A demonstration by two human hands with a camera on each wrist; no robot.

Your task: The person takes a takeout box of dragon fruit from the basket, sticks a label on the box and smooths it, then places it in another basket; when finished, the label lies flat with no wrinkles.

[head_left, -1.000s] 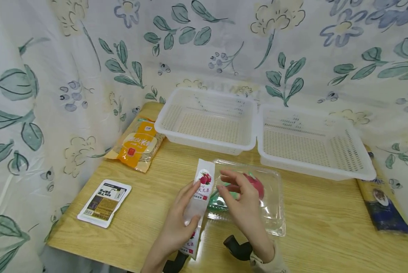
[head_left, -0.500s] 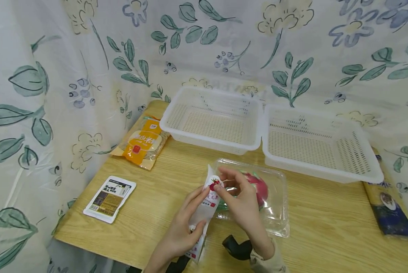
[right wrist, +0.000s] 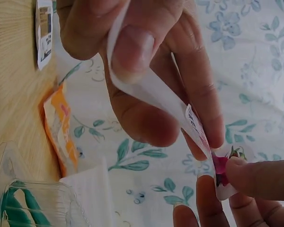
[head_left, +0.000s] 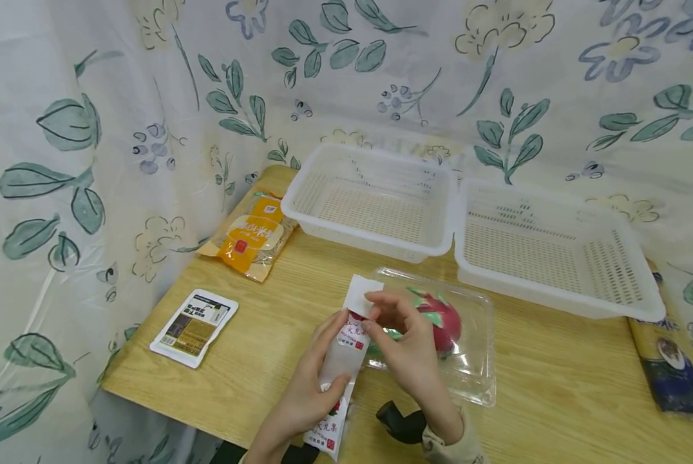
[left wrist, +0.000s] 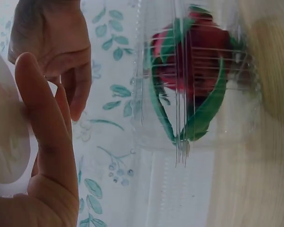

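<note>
My left hand (head_left: 308, 386) holds a long white strip of dragon fruit stickers (head_left: 326, 430), its thumb lying across the front. At the strip's upper part, my right hand (head_left: 407, 341) pinches the edge of one sticker (right wrist: 223, 169) between thumb and fingers. That sticker is partly lifted off the backing, as the right wrist view shows. Bare white backing (head_left: 362, 291) appears above it. Behind the right hand lies a clear plastic clamshell box (head_left: 478, 361) with a red and green dragon fruit (head_left: 447, 322) inside, partly hidden by the hand.
Two white perforated baskets (head_left: 375, 241) (head_left: 555, 303) stand side by side at the back. An orange food bag (head_left: 250, 238) and a white flat pouch (head_left: 196, 327) lie on the left. At the far right is a blue and gold packet (head_left: 671, 367). A floral curtain hangs behind the table.
My right hand has moved in to the strip's upper sticker, pinched its edge and peeled it partly down. The head view has shifted slightly left. The clamshell box stays in place.
</note>
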